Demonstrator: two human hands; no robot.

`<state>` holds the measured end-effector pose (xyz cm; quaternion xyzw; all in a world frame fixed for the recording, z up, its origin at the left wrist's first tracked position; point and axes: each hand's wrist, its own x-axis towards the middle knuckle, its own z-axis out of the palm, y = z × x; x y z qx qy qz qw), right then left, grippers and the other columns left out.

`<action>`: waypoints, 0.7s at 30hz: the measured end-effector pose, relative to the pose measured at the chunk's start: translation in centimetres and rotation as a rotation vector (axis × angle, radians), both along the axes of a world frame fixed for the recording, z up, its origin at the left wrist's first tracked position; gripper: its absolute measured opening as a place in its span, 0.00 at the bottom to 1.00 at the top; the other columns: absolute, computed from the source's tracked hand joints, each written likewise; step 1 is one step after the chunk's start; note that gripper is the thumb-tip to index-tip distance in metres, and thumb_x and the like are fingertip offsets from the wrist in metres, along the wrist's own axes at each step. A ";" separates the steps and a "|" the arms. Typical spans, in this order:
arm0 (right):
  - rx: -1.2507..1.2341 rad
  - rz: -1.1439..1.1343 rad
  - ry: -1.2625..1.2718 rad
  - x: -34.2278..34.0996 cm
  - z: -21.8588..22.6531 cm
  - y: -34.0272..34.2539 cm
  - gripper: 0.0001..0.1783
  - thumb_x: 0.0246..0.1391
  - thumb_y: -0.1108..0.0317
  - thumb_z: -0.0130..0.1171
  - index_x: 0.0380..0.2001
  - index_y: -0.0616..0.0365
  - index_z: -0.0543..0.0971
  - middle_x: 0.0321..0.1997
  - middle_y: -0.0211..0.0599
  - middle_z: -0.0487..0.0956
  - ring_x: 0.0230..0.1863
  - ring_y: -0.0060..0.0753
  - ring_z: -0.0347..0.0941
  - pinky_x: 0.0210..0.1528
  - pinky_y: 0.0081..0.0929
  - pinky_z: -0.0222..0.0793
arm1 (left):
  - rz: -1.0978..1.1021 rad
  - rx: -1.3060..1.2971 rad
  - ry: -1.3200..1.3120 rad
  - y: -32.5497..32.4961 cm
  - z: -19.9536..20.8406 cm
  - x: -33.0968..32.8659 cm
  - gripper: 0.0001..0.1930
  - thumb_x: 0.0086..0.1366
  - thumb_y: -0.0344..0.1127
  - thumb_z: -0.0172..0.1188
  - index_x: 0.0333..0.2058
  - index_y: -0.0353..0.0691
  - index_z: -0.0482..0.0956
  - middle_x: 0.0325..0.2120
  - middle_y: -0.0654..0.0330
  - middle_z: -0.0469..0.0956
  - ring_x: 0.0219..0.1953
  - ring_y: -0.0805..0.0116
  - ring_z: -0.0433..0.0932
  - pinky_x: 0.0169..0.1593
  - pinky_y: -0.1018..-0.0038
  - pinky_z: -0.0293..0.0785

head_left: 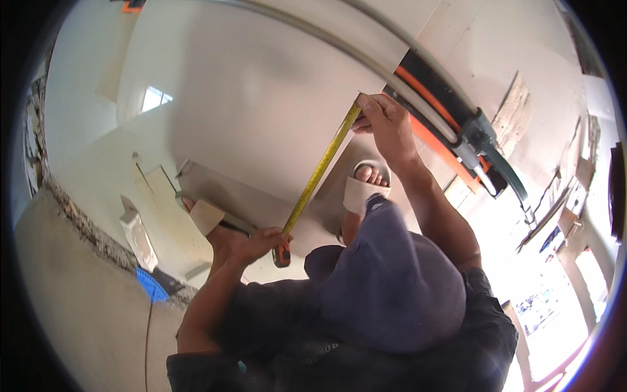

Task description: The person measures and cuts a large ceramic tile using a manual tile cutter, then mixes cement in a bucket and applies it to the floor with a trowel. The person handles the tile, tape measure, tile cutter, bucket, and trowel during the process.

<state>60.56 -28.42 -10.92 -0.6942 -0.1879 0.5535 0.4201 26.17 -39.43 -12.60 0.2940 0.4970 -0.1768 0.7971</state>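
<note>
My left hand (262,242) is closed around the orange and black case of a tape measure (281,255). From the case the yellow blade (323,162) runs out, up and to the right. Its far end is pinched between the fingers and thumb of my right hand (390,124). The blade stretches straight along the right-hand edge of a large glossy grey tile (241,111). Whether the blade touches the tile I cannot tell. Beside my right hand stands an orange and black tile cutter (431,108).
The cutter's steel rails (313,38) pass over the tile, and its handle (513,166) points down to the right. My sandalled feet (208,215) are below the tile. A white block-like piece (138,235), a blue toothed plastic piece (151,285) and scrap strips (513,114) lie around.
</note>
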 end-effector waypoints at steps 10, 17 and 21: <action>0.081 -0.163 -0.174 2.9 -7.9 -1.1 0.14 0.57 0.62 0.54 0.29 0.65 0.76 0.20 0.35 0.76 0.19 0.22 0.71 0.23 0.19 0.69 | 0.046 -0.026 0.110 0.0 -3.3 3.6 0.17 0.58 0.45 0.56 0.35 0.36 0.79 0.30 0.62 0.77 0.33 0.75 0.74 0.39 0.77 0.70; 0.055 -0.188 -0.383 1.8 -7.2 -0.9 0.16 0.58 0.63 0.51 0.27 0.67 0.78 0.22 0.37 0.77 0.20 0.22 0.74 0.22 0.19 0.72 | 0.068 0.050 0.030 0.6 -3.8 4.3 0.18 0.57 0.45 0.57 0.36 0.34 0.79 0.29 0.62 0.77 0.32 0.75 0.74 0.39 0.79 0.70; 0.000 -0.196 -0.469 1.6 -7.3 -0.9 0.17 0.58 0.62 0.50 0.29 0.69 0.78 0.25 0.38 0.78 0.23 0.24 0.75 0.24 0.20 0.74 | 0.149 0.052 0.040 0.3 -4.2 4.2 0.20 0.57 0.44 0.60 0.39 0.31 0.76 0.30 0.60 0.77 0.33 0.74 0.75 0.41 0.78 0.71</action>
